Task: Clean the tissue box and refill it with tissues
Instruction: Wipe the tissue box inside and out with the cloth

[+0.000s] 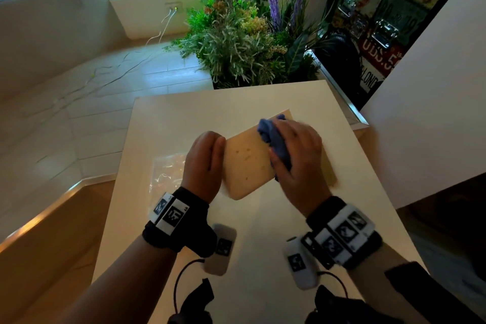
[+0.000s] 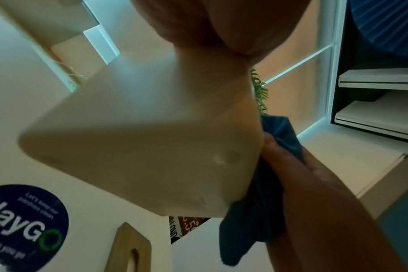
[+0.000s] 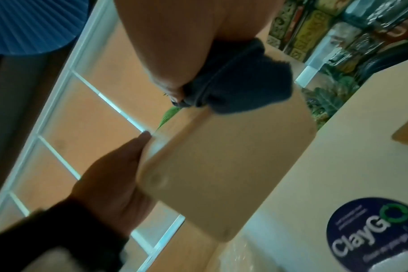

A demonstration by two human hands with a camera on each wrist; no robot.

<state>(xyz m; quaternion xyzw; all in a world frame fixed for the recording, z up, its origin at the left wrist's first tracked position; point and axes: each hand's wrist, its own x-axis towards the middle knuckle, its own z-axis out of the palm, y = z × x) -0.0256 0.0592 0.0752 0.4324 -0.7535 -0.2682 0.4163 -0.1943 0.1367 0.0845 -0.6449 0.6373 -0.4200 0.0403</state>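
Two hands [image 1: 202, 163] [image 1: 297, 155], one box [image 1: 247, 163], perhaps one cloth [image 1: 273, 137].

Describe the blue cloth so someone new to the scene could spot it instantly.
Start at the white table in front of the plants. Over its middle, two hands hold a beige tissue box. The blue cloth is bunched under the right hand and pressed on the box: the only blue, soft thing on the table.
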